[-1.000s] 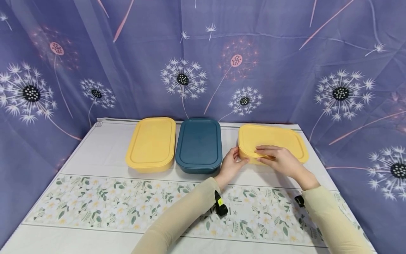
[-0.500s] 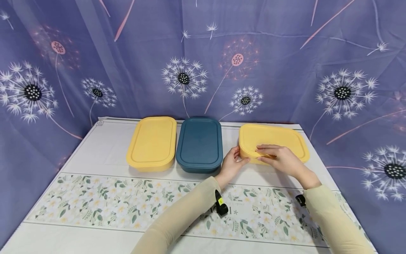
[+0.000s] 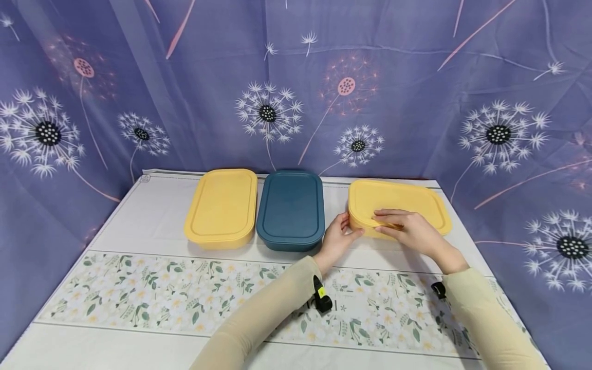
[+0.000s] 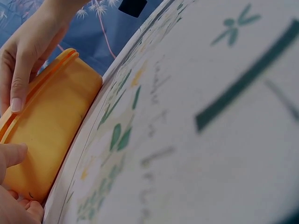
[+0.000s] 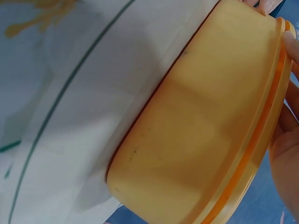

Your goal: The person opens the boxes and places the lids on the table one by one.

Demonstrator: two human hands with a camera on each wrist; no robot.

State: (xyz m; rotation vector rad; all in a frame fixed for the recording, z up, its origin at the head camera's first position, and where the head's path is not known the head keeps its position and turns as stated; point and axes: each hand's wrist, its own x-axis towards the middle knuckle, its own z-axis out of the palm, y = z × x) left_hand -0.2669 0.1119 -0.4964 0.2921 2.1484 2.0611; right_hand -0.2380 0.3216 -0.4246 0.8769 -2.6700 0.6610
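Note:
A yellow lidded food container (image 3: pixel 421 205) lies lengthwise at the right of the table, its lid on. My left hand (image 3: pixel 336 241) grips its front left corner, thumb on the front wall and fingers around the left side. In the left wrist view this thumb (image 4: pixel 16 154) presses the wall below the lid. My right hand (image 3: pixel 413 234) rests on the lid near the front edge. Its fingers lie over the top while the thumb (image 4: pixel 17 102) touches the lid's rim. The right wrist view shows the container's long front wall (image 5: pixel 196 107).
A dark blue lidded container (image 3: pixel 290 210) stands just left of my left hand. Farther left is another yellow lidded container (image 3: pixel 223 208). A white tablecloth with a floral band (image 3: pixel 152 293) covers the table. A purple dandelion curtain (image 3: pixel 296 67) hangs close behind it.

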